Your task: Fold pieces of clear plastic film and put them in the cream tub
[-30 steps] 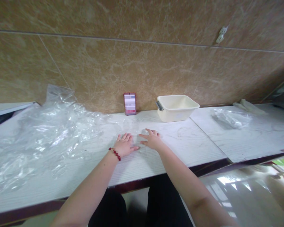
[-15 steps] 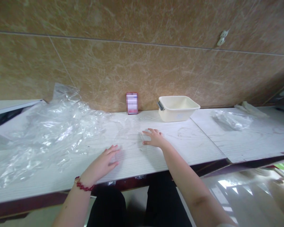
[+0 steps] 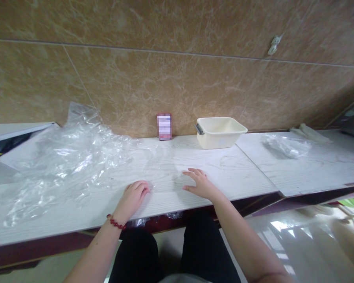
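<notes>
Centrally, flat clear film (image 3: 159, 163) is pinched by the left hand (image 3: 134, 195); the right hand (image 3: 201, 184) is held with fingers spread.

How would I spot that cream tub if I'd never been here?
Find the brown marbled wall, then the white table along its foot. Near the wall, beyond the right hand, stands the cream tub. Its open top and grey clip set it apart from the small red-edged screen to its left.

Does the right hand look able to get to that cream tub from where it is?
Probably yes: the right hand is open, and the cream tub sits a little farther back, near the wall, with nothing visible standing between them.
</notes>
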The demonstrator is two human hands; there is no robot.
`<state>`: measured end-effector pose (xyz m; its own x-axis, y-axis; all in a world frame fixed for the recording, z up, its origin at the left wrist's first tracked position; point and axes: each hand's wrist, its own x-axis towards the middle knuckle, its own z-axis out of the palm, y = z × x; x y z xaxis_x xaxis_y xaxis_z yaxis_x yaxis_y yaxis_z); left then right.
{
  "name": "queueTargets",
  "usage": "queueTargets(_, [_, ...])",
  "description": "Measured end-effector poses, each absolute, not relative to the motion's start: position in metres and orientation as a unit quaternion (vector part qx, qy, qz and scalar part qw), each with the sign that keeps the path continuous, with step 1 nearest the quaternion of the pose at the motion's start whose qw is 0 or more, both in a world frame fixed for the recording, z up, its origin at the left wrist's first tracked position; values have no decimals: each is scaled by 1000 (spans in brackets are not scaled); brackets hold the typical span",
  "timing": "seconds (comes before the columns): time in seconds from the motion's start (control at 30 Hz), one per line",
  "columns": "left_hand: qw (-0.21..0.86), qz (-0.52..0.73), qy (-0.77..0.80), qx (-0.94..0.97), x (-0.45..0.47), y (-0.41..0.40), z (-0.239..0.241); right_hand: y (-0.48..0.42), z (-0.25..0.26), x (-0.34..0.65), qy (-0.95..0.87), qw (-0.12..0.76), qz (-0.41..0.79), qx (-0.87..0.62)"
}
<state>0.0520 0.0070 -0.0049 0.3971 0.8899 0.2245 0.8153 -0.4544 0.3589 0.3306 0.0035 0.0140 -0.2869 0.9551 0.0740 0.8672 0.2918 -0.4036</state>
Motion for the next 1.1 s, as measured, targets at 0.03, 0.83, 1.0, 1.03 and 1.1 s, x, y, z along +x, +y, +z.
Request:
queueTargets(0.03, [104, 202, 509, 830, 52, 6, -4, 0, 15, 329, -794, 155, 148, -569])
queueTargets(0.83, [130, 220, 442, 860, 35, -24, 6, 12, 15, 312, -930, 141, 181, -287])
queueTargets(1.0, [127, 214, 437, 864, 32, -19, 1, -9, 16, 319, -928, 172, 166, -287])
queueTargets(1.03, [140, 212, 436, 863, 33, -19, 2, -13, 17, 320, -927, 177, 169, -284])
queueTargets(1.1, [173, 209, 436, 858, 36, -20, 3, -19, 17, 322, -925, 186, 181, -279])
